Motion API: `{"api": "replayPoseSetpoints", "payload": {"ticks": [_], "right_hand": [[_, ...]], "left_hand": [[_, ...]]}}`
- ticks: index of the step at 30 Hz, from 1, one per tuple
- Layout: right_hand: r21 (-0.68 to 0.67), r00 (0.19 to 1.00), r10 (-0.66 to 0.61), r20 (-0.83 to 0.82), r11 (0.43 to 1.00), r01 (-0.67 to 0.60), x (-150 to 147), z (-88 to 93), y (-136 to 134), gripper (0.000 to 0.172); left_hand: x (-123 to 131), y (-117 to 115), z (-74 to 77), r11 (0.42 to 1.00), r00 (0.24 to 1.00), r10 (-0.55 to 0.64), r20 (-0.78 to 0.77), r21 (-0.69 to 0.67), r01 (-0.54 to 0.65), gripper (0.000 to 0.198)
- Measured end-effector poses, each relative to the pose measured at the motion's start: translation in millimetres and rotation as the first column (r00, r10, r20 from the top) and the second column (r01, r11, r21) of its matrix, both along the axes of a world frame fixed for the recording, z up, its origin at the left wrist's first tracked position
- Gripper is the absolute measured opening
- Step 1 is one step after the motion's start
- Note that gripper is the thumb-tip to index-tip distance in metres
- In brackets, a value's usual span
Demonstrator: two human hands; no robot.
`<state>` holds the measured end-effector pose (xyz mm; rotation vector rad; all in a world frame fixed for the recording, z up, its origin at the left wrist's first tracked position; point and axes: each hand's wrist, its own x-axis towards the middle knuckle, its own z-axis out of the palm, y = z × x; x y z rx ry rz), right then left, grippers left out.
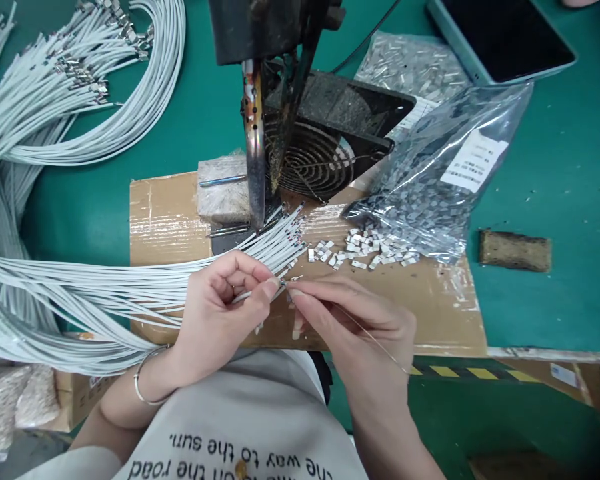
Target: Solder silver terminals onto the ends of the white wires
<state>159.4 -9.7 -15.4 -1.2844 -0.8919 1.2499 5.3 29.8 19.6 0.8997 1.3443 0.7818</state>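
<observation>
My left hand (225,307) is closed, pinching the end of a white cable between thumb and forefinger. My right hand (360,327) meets it fingertip to fingertip, also closed; a thin solder wire (380,343) runs out of its grip and across the palm side. The tiny piece between the fingertips is mostly hidden. Behind my left hand lies a fan of white cables (105,280), their stripped ends bunched on the cardboard. Small metal connector shells (375,248) are scattered just beyond my right hand.
Above the cable ends hangs a soldering iron (256,167), near a black fan (315,160). A foil-wrapped block (223,190), a bag of metal parts (420,187), a phone (510,37) and a brown sponge (515,251) surround the cardboard sheet (430,313). Finished-looking cable bundles (150,107) lie left.
</observation>
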Motion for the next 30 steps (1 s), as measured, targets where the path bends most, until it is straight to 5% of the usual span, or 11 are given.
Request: {"api": "replayPoseSetpoints", "payload": {"ticks": [17,24,30], "right_hand": [[0.031,0.982,-0.16,0.096,0.987,0.157,-4.6,3.3,-4.4,0.026],[-0.075,0.999,-0.021,-0.026,0.997,0.019,-1.0,-4.2,-2.3,0.015],[-0.062,0.994,0.013,-0.112,0.998,-0.02,-1.7,-3.7,2.6,0.021]], "left_hand": [[-0.8,-0.7,-1.6,1.0,1.0,-0.022,0.01,0.01,0.022,0.014],[-1.1,-1.1,-2.4,0.999,1.0,-0.025,0.004,0.039,0.025,0.013],[-0.9,-7.5,-5.6,0.996,1.0,0.018,-0.007,0.093,-0.018,0.011]]}}
